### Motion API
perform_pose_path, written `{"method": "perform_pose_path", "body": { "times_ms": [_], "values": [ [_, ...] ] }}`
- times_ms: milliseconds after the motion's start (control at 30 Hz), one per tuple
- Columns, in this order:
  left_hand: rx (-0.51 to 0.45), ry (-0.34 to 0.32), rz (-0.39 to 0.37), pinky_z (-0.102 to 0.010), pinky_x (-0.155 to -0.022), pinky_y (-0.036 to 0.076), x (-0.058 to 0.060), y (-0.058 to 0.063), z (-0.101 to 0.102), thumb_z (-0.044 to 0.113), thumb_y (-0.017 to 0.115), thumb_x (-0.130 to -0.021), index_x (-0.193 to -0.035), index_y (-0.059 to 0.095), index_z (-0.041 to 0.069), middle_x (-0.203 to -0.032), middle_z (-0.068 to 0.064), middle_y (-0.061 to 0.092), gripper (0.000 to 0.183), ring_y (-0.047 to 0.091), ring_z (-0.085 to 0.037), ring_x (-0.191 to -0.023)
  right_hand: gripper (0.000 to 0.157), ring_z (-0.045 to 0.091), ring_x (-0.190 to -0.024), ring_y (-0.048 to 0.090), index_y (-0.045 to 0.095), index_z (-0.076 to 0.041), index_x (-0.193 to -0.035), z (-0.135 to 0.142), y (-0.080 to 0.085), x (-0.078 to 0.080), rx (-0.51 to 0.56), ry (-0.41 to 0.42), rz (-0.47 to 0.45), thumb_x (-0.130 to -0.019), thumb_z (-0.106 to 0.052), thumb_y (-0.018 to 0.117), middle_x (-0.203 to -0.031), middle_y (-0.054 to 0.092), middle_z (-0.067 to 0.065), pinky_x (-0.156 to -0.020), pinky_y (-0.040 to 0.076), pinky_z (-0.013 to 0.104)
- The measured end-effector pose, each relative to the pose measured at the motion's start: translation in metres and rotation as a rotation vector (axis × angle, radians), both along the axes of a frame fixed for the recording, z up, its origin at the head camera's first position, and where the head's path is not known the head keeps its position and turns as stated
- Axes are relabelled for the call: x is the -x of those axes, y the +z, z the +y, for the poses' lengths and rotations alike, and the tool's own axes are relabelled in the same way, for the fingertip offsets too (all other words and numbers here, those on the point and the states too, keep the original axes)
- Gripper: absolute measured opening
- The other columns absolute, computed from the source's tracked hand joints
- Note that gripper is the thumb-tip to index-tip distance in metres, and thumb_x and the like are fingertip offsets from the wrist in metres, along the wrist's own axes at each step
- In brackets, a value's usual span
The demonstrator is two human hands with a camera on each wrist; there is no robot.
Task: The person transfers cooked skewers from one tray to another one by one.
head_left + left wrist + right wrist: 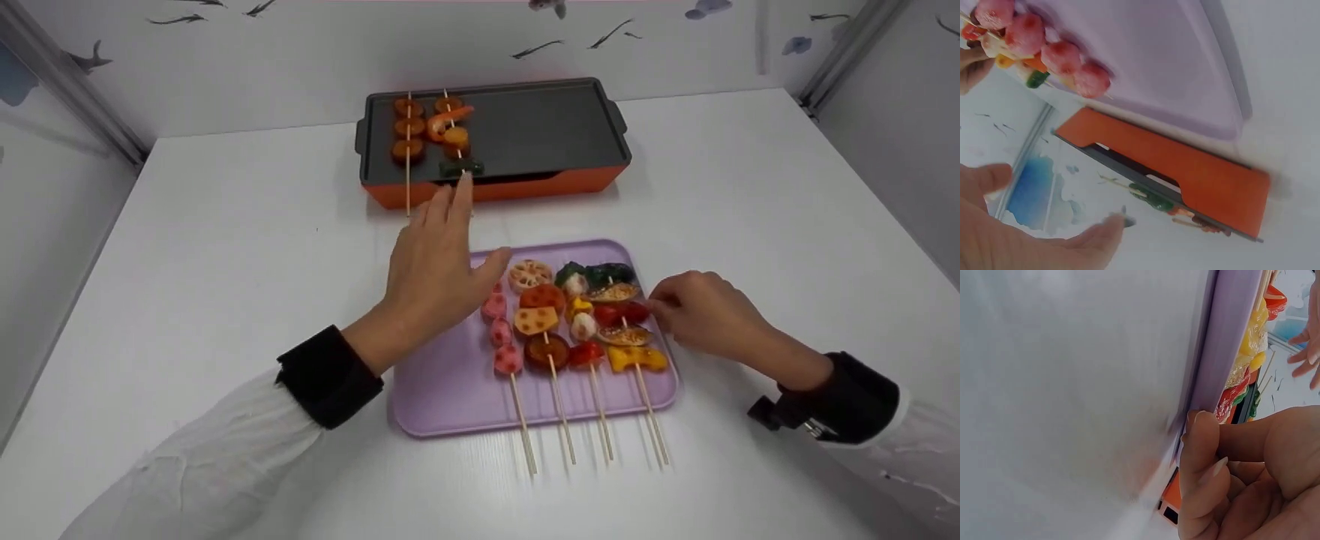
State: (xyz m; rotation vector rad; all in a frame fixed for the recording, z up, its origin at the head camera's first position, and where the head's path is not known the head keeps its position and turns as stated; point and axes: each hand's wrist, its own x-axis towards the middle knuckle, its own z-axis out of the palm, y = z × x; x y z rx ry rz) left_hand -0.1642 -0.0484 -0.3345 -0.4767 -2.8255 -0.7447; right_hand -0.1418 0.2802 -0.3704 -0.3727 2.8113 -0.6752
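Observation:
My left hand (435, 262) hovers with straight fingers between the purple tray (442, 397) and the grill (547, 131), its fingertips overlapping the grill's front edge in the head view. Nothing is in it. At the tray's right rim, my right hand (705, 311) has curled fingers and pinches the rim between thumb and forefinger, as the right wrist view shows. Several toy food skewers lie side by side on the tray's right half: pink balls (508, 358), a lotus root slice (530, 276) above patterned pieces, and mixed vegetables (619, 313). Their sticks stick out over the front rim.
On the left of the orange grill's dark plate lie two skewers, one of brown rounds (409, 127) and one with a shrimp (446, 122) and a green piece. A patterned white wall (450, 37) stands close behind the grill. The white table (247, 247) surrounds both.

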Motion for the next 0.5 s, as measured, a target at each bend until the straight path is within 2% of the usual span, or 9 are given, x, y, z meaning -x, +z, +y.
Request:
{"method": "perform_pose_path", "body": {
  "times_ms": [100, 167, 200, 300, 433, 500],
  "values": [
    [0.108, 0.006, -0.104, -0.053, -0.124, 0.012, 0.017, 0.002, 0.005, 0.072, 0.05, -0.094, -0.165, 0.01, 0.018, -0.168, -0.019, 0.014, 0.098, 0.016, -0.039, -0.153, 0.018, 0.016, -0.059, 0.054, 0.075, 0.002, -0.097, 0.001, -0.002, -0.001, 0.003, 0.006, 0.018, -0.099, -0.014, 0.067, -0.072, 0.064, 0.003, -0.051, 0.046, 0.029],
    [0.091, 0.032, -0.167, -0.052, -0.125, 0.007, 0.027, 0.003, 0.007, 0.077, 0.046, -0.092, -0.165, 0.011, 0.019, -0.169, -0.017, 0.01, 0.099, 0.012, -0.039, -0.154, 0.018, 0.016, -0.059, 0.054, 0.075, 0.002, -0.097, 0.001, -0.002, -0.002, 0.001, 0.006, 0.024, -0.099, -0.014, 0.067, -0.072, 0.064, 0.003, -0.051, 0.046, 0.029],
    [0.064, 0.05, -0.196, -0.052, -0.125, 0.008, 0.031, 0.003, 0.008, 0.078, 0.045, -0.092, -0.164, 0.014, 0.019, -0.169, -0.017, 0.011, 0.098, 0.014, -0.038, -0.154, 0.018, 0.016, -0.058, 0.054, 0.075, 0.002, -0.096, 0.001, -0.002, -0.002, 0.0, 0.009, 0.027, -0.099, -0.013, 0.067, -0.071, 0.064, 0.003, -0.051, 0.046, 0.03],
    [-0.073, 0.103, -0.239, -0.051, -0.122, 0.021, 0.042, 0.003, 0.011, 0.071, 0.048, -0.096, -0.16, 0.03, 0.012, -0.162, -0.018, 0.03, 0.089, 0.03, -0.036, -0.148, 0.018, 0.017, -0.059, 0.054, 0.075, 0.002, -0.098, 0.001, -0.002, -0.002, -0.005, 0.003, 0.018, -0.099, -0.014, 0.067, -0.073, 0.065, 0.003, -0.052, 0.047, 0.03],
    [-0.358, 0.16, -0.35, -0.043, -0.114, 0.037, 0.052, 0.003, 0.012, 0.055, 0.053, -0.102, -0.155, 0.041, 0.006, -0.153, -0.014, 0.045, 0.073, 0.044, -0.028, -0.139, 0.018, 0.018, -0.061, 0.054, 0.075, 0.002, -0.099, 0.0, 0.0, 0.0, -0.009, 0.006, 0.019, -0.099, -0.013, 0.067, -0.074, 0.065, 0.004, -0.054, 0.047, 0.03],
    [-0.515, 0.193, -0.431, -0.039, -0.108, 0.044, 0.056, 0.003, 0.012, 0.046, 0.056, -0.104, -0.151, 0.043, 0.004, -0.148, -0.014, 0.05, 0.064, 0.052, -0.026, -0.131, 0.017, 0.018, -0.062, 0.054, 0.075, 0.002, -0.099, 0.0, 0.0, -0.001, -0.011, 0.007, 0.024, -0.099, -0.013, 0.067, -0.074, 0.065, 0.004, -0.054, 0.047, 0.03]
  ]
}}
